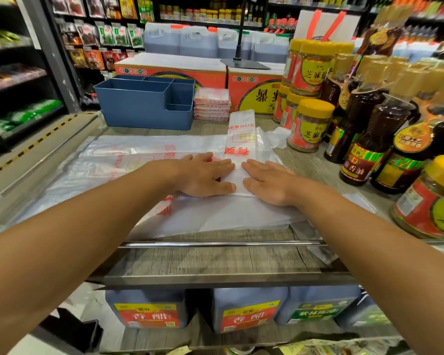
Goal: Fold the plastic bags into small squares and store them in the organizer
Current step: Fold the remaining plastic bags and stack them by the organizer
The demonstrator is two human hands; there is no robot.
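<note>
At the centre of the frame both hands lie palm down on a long folded strip of plastic bag [239, 139], a translucent white band with red print that runs from between the hands up toward the middle of the picture. The left hand [203, 175] rests with its fingers straight and close together, pointing right, its thumb stretched along the near edge of the strip. The right hand [267, 181] mirrors it, fingers straight and close together, pointing left, so that the fingertips of the two hands nearly meet over the strip; neither hand curls round or pinches anything. Under the strip, more flat plastic bags [128, 160] are spread over the grey wood-grain shelf top [215, 262], reaching to the left of the frame. In the upper left of centre stands the blue organizer [144, 106] with several compartments, and what they hold, if anything, cannot be made out from this angle. Just beside its right wall sits a stack of folded bag squares [212, 105]. Down the right side stand yellow-lidded jars [310, 124] and dark bottles [364, 139], and along the bottom edge are large jugs [149, 308] with red labels.
</note>
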